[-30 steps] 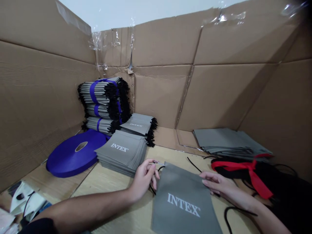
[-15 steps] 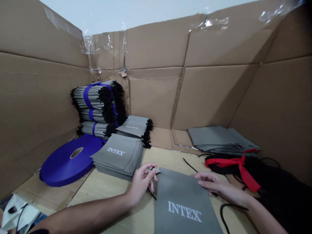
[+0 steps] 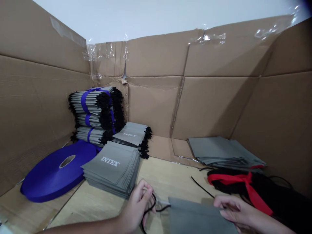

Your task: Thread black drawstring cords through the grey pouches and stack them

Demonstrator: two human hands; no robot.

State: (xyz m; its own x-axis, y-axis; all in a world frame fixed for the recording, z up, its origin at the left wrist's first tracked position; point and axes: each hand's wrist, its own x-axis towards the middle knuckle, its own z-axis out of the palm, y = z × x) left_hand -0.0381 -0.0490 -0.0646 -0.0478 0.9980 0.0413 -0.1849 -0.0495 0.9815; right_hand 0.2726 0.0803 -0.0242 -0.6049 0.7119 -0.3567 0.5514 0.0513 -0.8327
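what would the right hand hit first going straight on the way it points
Past the bag it touches, the right hand would probably meet the left hand first, or pass just beyond it; depth is unclear.

1. Worktop (image 3: 156,170): enclosed left, rear and right by cardboard walls (image 3: 151,100).
2. Foreground: pouch (image 3: 195,216) between the hands, left hand (image 3: 140,204) apart from it, right hand (image 3: 234,211) at its right edge; cord (image 3: 163,208) between left hand and pouch.
3. Left of centre, beyond the left hand: front pile (image 3: 109,162); behind it, second pile (image 3: 133,130).
4. Far left, beside the front pile: ribbon roll (image 3: 51,178); behind it, strapped bundles (image 3: 91,100), stacked in the rear left corner.
5. Rear right: flat pile (image 3: 214,149); before it, cord bundle (image 3: 287,195), beyond the right hand.
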